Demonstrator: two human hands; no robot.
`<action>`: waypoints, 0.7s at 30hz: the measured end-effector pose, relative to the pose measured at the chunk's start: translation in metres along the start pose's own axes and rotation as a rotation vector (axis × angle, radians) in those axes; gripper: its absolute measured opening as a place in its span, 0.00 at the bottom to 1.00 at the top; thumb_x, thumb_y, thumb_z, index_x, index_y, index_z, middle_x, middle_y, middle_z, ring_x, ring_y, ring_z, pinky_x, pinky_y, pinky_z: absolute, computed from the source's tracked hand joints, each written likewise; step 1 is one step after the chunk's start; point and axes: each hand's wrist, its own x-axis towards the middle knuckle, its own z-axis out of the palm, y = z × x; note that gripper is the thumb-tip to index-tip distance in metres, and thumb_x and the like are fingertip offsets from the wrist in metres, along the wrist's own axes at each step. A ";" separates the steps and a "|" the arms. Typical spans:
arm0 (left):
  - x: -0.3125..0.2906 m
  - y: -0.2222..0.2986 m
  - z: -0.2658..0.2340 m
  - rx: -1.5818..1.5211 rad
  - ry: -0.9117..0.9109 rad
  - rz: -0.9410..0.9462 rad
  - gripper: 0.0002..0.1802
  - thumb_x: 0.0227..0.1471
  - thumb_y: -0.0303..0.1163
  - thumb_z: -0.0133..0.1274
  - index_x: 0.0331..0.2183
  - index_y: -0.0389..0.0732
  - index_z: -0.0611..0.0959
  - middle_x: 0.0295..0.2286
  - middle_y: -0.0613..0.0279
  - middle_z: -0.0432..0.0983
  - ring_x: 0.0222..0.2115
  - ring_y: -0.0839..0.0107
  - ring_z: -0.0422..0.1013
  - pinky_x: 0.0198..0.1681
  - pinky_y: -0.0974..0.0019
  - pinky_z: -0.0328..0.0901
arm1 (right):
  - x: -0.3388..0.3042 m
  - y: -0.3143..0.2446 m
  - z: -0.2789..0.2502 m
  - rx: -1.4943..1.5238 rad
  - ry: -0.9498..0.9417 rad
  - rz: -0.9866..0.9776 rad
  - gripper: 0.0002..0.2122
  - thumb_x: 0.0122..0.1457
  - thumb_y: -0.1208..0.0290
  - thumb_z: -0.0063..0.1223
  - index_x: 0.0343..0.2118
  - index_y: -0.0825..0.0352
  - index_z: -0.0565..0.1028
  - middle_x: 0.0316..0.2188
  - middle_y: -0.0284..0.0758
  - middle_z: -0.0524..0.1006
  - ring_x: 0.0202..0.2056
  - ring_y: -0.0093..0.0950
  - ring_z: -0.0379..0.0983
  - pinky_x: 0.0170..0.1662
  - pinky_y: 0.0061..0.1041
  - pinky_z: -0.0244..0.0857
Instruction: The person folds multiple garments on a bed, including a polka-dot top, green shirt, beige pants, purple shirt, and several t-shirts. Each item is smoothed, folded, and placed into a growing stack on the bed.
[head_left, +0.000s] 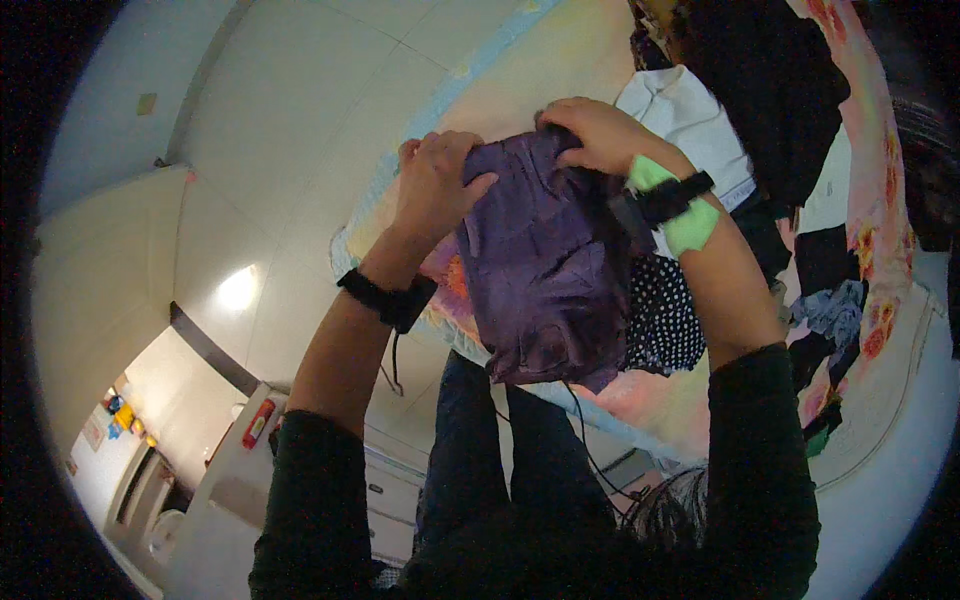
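A dark purple garment (545,255), folded into a rough rectangle with creases, lies in front of me at the bed's near edge. My left hand (440,180) grips its far left corner, thumb on top and fingers curled over the edge. At the far right corner my right hand (600,140) pinches the same cloth. What the fingertips do under the fabric is hidden. Just right of the purple piece lies a black cloth with white polka dots (665,315). Beyond my right wrist is a white folded garment (690,125).
A pale, multicoloured bedspread (570,60) with a light blue border covers the bed. Black clothing (775,85) is heaped at the far right, with a grey crumpled cloth (830,308) nearer. Tiled floor (320,130) stretches to the left. A thin black cable (590,440) hangs by my legs.
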 end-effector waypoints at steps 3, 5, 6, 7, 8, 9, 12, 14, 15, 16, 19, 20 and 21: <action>0.007 0.004 -0.002 0.114 -0.251 -0.032 0.17 0.43 0.34 0.63 0.38 0.43 0.79 0.34 0.59 0.77 0.40 0.56 0.72 0.47 0.52 0.62 | 0.013 -0.011 0.006 -0.062 -0.202 0.043 0.20 0.46 0.72 0.60 0.46 0.62 0.74 0.40 0.43 0.78 0.44 0.47 0.73 0.46 0.43 0.68; 0.000 0.008 -0.009 0.008 -0.240 -0.045 0.17 0.42 0.34 0.63 0.37 0.42 0.79 0.34 0.59 0.77 0.39 0.56 0.73 0.47 0.52 0.62 | 0.004 -0.028 0.000 -0.039 -0.196 0.044 0.20 0.45 0.73 0.59 0.45 0.62 0.74 0.37 0.42 0.79 0.43 0.47 0.74 0.45 0.43 0.68; -0.005 0.011 -0.015 -0.032 -0.246 -0.058 0.17 0.41 0.34 0.64 0.36 0.42 0.79 0.34 0.59 0.77 0.39 0.56 0.73 0.47 0.52 0.63 | -0.007 -0.038 -0.006 -0.013 -0.148 0.028 0.21 0.44 0.74 0.59 0.45 0.61 0.74 0.37 0.42 0.79 0.42 0.47 0.74 0.44 0.43 0.68; -0.015 0.017 -0.020 -0.056 -0.161 0.034 0.16 0.41 0.33 0.63 0.35 0.42 0.79 0.35 0.58 0.77 0.39 0.56 0.73 0.46 0.52 0.63 | -0.020 -0.050 -0.009 0.014 -0.102 0.011 0.21 0.43 0.75 0.59 0.44 0.61 0.74 0.36 0.42 0.79 0.42 0.47 0.74 0.43 0.43 0.68; -0.030 0.025 -0.026 -0.071 -0.078 0.123 0.16 0.40 0.32 0.62 0.34 0.42 0.79 0.35 0.58 0.78 0.39 0.56 0.73 0.46 0.52 0.63 | -0.034 -0.062 -0.012 -0.028 -0.105 0.057 0.19 0.43 0.76 0.57 0.42 0.62 0.73 0.35 0.42 0.78 0.41 0.48 0.74 0.42 0.43 0.68; -0.046 0.034 -0.033 -0.088 0.015 0.220 0.15 0.40 0.31 0.61 0.34 0.42 0.78 0.35 0.58 0.78 0.39 0.56 0.73 0.46 0.52 0.63 | -0.054 -0.074 -0.015 -0.074 -0.087 0.071 0.19 0.46 0.75 0.56 0.45 0.61 0.74 0.37 0.42 0.78 0.41 0.47 0.75 0.43 0.46 0.68; -0.095 0.065 -0.043 -0.096 -0.121 0.315 0.12 0.39 0.31 0.56 0.31 0.43 0.77 0.29 0.58 0.72 0.33 0.57 0.71 0.45 0.54 0.64 | -0.117 -0.109 -0.010 -0.093 0.024 0.000 0.18 0.46 0.77 0.55 0.43 0.66 0.73 0.40 0.41 0.75 0.41 0.45 0.73 0.43 0.41 0.68; -0.130 0.084 -0.043 -0.129 -0.240 0.361 0.10 0.40 0.32 0.53 0.31 0.44 0.76 0.26 0.60 0.68 0.30 0.60 0.68 0.44 0.55 0.64 | -0.153 -0.130 0.017 -0.178 0.105 -0.014 0.10 0.49 0.73 0.50 0.36 0.65 0.72 0.34 0.39 0.72 0.39 0.40 0.72 0.42 0.39 0.66; -0.147 0.091 -0.038 -0.119 -0.241 0.405 0.10 0.40 0.32 0.53 0.31 0.44 0.76 0.26 0.61 0.66 0.30 0.62 0.67 0.44 0.56 0.64 | -0.169 -0.139 0.035 -0.209 0.133 -0.020 0.09 0.50 0.71 0.49 0.35 0.64 0.72 0.33 0.38 0.71 0.38 0.38 0.71 0.40 0.38 0.65; -0.164 0.096 -0.031 -0.114 -0.246 0.430 0.10 0.42 0.32 0.52 0.31 0.45 0.76 0.27 0.62 0.67 0.31 0.62 0.67 0.44 0.56 0.64 | -0.187 -0.147 0.052 -0.133 0.072 -0.001 0.08 0.51 0.70 0.49 0.34 0.64 0.71 0.32 0.37 0.70 0.36 0.37 0.70 0.38 0.36 0.64; -0.211 0.099 0.006 -0.046 -0.342 0.447 0.09 0.45 0.33 0.52 0.33 0.45 0.76 0.30 0.63 0.69 0.36 0.63 0.68 0.47 0.57 0.63 | -0.228 -0.168 0.115 -0.117 -0.001 0.060 0.12 0.49 0.67 0.51 0.37 0.63 0.72 0.33 0.36 0.68 0.39 0.36 0.67 0.42 0.35 0.61; -0.226 0.100 0.020 -0.004 -0.375 0.442 0.10 0.45 0.32 0.52 0.34 0.46 0.76 0.31 0.63 0.69 0.37 0.63 0.68 0.49 0.57 0.62 | -0.236 -0.173 0.137 -0.135 -0.012 0.082 0.13 0.49 0.66 0.52 0.38 0.63 0.72 0.34 0.36 0.69 0.40 0.36 0.67 0.44 0.35 0.61; -0.242 0.101 0.033 0.039 -0.416 0.447 0.10 0.46 0.32 0.51 0.35 0.46 0.76 0.32 0.64 0.70 0.39 0.64 0.68 0.50 0.56 0.61 | -0.244 -0.178 0.156 -0.150 -0.095 0.146 0.14 0.50 0.65 0.54 0.38 0.63 0.72 0.35 0.36 0.69 0.41 0.36 0.67 0.45 0.35 0.61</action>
